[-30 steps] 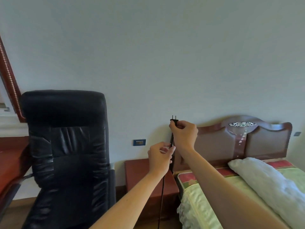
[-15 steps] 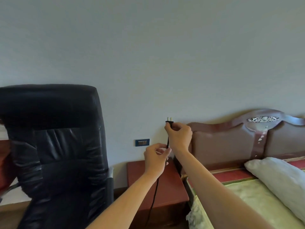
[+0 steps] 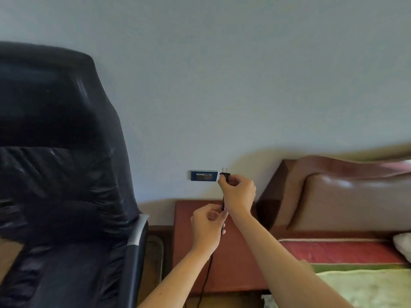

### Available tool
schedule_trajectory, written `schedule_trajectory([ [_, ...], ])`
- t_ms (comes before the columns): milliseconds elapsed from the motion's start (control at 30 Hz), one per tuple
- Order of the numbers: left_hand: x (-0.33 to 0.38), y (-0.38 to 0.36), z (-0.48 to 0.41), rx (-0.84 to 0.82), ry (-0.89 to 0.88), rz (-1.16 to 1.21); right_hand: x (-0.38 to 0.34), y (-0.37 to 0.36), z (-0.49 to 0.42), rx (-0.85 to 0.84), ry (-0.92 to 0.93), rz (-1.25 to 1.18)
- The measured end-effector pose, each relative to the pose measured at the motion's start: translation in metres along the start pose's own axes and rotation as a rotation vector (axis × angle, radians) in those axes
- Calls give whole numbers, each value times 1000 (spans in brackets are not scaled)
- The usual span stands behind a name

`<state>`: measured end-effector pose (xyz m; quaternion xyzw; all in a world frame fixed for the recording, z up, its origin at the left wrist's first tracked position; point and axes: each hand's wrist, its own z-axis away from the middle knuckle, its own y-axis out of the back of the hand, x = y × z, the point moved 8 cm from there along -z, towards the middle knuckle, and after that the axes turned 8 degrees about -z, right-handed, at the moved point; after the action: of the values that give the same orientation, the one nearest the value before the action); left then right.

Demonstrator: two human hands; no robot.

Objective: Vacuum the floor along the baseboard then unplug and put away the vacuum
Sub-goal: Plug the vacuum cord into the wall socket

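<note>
My right hand pinches a black two-prong plug, prongs pointing up, just to the right of a blue wall outlet. The plug is apart from the outlet. Below it, my left hand grips the black cord, which hangs down past the red-brown nightstand toward the floor. The vacuum itself is out of view.
A black leather office chair fills the left side, close to the nightstand. A bed with a brown padded headboard, a red and green cover and a white pillow lies at the right. The pale wall is straight ahead.
The view has moved closer and lower toward the wall. Both hands with the plug and cord have come nearer to the blue outlet, the plug now right beside it.
</note>
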<state>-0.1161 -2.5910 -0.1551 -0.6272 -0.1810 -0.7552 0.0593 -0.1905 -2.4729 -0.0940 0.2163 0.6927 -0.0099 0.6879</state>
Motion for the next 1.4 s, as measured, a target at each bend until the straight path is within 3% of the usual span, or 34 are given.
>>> schedule_trajectory([
  [267,-89,-28,-72,45,151,68,103,-74,-61,-90,-126,85],
  [567,-157,-44,-122,48,225,84,180,-130,-95,-153,-131,165],
  [1033,-200,-52,-164,24,217,67,211,-158,-119,-141,-79,165],
  [1400,-195,-58,-171,43,165,76,212,-162,-126,-112,-74,154],
])
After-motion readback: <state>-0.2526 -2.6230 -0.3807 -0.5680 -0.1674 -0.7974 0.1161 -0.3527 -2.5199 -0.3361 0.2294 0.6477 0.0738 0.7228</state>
